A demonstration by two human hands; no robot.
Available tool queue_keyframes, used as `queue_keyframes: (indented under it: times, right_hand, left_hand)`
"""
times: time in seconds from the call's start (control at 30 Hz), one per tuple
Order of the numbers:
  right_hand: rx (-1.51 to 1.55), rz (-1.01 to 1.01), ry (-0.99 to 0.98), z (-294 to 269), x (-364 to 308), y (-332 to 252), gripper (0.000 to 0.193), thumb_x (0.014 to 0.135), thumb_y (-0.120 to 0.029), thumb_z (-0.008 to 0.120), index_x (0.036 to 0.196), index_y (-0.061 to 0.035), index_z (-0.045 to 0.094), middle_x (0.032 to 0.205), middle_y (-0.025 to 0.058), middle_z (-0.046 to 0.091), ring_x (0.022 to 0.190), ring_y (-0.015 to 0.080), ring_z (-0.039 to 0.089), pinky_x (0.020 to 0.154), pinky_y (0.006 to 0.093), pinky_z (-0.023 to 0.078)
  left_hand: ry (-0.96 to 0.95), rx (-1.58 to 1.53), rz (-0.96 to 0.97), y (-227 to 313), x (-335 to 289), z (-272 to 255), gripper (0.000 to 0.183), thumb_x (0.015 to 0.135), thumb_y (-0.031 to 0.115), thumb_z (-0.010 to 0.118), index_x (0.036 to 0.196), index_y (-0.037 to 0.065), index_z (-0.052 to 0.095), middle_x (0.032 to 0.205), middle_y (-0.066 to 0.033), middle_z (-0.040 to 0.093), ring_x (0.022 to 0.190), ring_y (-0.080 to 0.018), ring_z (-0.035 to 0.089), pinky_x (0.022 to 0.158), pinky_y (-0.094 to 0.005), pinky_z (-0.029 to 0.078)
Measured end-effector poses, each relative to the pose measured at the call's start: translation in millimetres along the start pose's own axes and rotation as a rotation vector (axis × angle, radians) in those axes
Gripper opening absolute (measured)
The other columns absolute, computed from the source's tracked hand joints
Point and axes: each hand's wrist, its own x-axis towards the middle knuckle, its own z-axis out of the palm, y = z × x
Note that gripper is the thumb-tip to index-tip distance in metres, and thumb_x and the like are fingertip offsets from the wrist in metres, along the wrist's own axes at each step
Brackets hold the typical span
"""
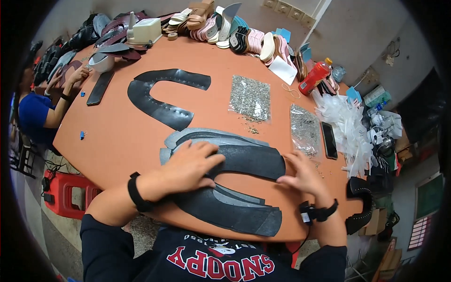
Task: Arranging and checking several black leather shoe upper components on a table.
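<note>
- The left hand (pixel 190 165) hides the bend of a stack of dark U-shaped pieces (pixel 251 160); the number of layers is hard to make out.
- At ten o'clock in the view, the dark lens rim partly swallows a co-worker in a blue sleeve (pixel 34 110).
- The stack lies on the orange bench (pixel 110 152), open end toward three o'clock, directly under the left fingers, which are loosely spread.
- The right hand (pixel 306 175) is at the stack's three o'clock, thumb and fingers apart around the upper arm's end; whether they touch it, I cannot tell.
- From the stack, a studded black curved piece (pixel 143 96) lies at eleven o'clock.
</note>
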Motion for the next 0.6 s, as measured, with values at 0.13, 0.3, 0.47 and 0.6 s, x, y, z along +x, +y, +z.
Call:
queue_keyframes:
  times: [0.13, 0.3, 0.47, 0.6]
  right_hand:
    - [-0.135, -0.176, 0.038, 23.7, 5.6, -18.9, 0.087, 0.056, -0.031, 0.085, 0.128, -0.0034, 0.045, 0.132, 0.0231, 0.040, 0.120, 0.0402, 0.042, 0.099, 0.0438, 0.037]
    - [-0.046, -0.102, 0.076, 18.2, 12.8, -22.0, 0.078, 0.060, -0.025, 0.083, 0.125, -0.0028, 0.047, 0.127, 0.0198, 0.046, 0.114, 0.0371, 0.048, 0.095, 0.0402, 0.041]
    - [0.097, 0.083, 0.008, 12.6, 9.2, -21.3, 0.072, 0.061, -0.021, 0.083, 0.123, -0.0023, 0.050, 0.121, 0.0168, 0.050, 0.108, 0.0345, 0.050, 0.091, 0.0388, 0.042]
    - [-0.077, -0.055, 0.131, 20.6, 11.3, -26.6, 0.070, 0.059, -0.016, 0.083, 0.120, -0.0023, 0.052, 0.110, 0.0155, 0.051, 0.099, 0.0322, 0.051, 0.085, 0.0378, 0.043]
  left_hand:
    - [-0.054, 0.077, 0.013, 2.1, 14.5, 11.3, 0.068, 0.069, 0.034, 0.074, 0.128, 0.014, 0.047, 0.136, -0.0162, 0.038, 0.124, -0.0373, 0.038, 0.093, -0.0598, 0.035]
    - [-0.181, 0.043, -0.099, -1.5, 17.1, 7.1, 0.071, 0.067, 0.031, 0.074, 0.129, 0.014, 0.045, 0.137, -0.0163, 0.037, 0.125, -0.0354, 0.038, 0.093, -0.0545, 0.038]
    - [-0.160, 0.233, -0.020, -4.5, 22.9, 2.3, 0.065, 0.071, 0.035, 0.072, 0.125, 0.010, 0.047, 0.126, -0.0147, 0.047, 0.117, -0.0331, 0.046, 0.093, -0.0500, 0.039]
    - [-0.129, 0.070, -0.004, 13.1, 54.4, 10.7, 0.055, 0.071, 0.034, 0.071, 0.116, 0.007, 0.053, 0.112, -0.0118, 0.056, 0.109, -0.0294, 0.053, 0.089, -0.0467, 0.042]
